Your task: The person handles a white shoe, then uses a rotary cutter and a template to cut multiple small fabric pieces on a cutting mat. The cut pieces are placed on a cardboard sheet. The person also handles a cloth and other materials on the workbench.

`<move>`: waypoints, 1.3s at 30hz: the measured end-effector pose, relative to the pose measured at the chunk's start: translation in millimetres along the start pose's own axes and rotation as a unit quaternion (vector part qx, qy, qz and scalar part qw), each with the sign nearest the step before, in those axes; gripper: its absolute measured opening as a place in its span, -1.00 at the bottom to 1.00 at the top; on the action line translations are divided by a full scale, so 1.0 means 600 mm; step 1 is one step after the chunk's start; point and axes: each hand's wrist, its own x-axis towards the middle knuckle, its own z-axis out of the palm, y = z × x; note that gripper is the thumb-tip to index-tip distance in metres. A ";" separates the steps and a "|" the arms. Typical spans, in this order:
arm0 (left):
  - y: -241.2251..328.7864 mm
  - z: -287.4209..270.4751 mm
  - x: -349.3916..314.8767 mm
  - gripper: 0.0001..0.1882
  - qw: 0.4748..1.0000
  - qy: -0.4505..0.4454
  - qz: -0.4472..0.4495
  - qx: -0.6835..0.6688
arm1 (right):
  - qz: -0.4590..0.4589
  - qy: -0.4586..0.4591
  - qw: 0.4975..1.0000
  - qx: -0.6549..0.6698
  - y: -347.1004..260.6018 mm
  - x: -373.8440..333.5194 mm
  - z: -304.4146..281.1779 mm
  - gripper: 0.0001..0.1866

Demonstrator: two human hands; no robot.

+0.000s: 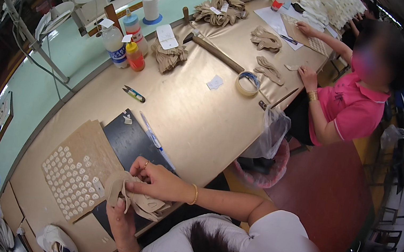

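Observation:
My left hand (121, 222) grips a floppy bundle of beige fabric pieces (150, 206) from below, near the table's front edge. From above, my right hand (160, 180), with a ring and a bracelet, is closed on the same beige pieces, thumb and fingers pinching the upper edge. Just left of the hands lies a tan board (78, 158) with rows of small white pieces (70, 181) on it. Under it, partly covered by the board and the fabric, is a dark flat board (127, 137). A blue-and-clear pen (153, 133) lies along its far edge.
Thread snips (134, 94), a hammer (215, 51), a tape roll (248, 83) and squeeze bottles (134, 56) stand or lie farther back. More beige bundles (168, 57) are beyond. A co-worker in pink (348, 106) works at the far right, near a lined bin (265, 164).

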 end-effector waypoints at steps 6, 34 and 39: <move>-0.014 -0.011 0.011 -0.32 0.998 -0.055 -0.017 0.001 | -0.027 0.064 0.996 0.056 0.029 0.000 0.005 -0.74; -0.018 0.011 -0.003 -0.33 0.975 -0.056 -0.186 -0.107 | -0.100 0.048 0.990 -0.087 0.029 0.023 -0.029 -0.71; -0.019 0.004 -0.009 -0.34 0.942 -0.056 -0.187 -0.274 | -0.100 0.122 0.985 -0.072 0.001 0.025 -0.008 -0.86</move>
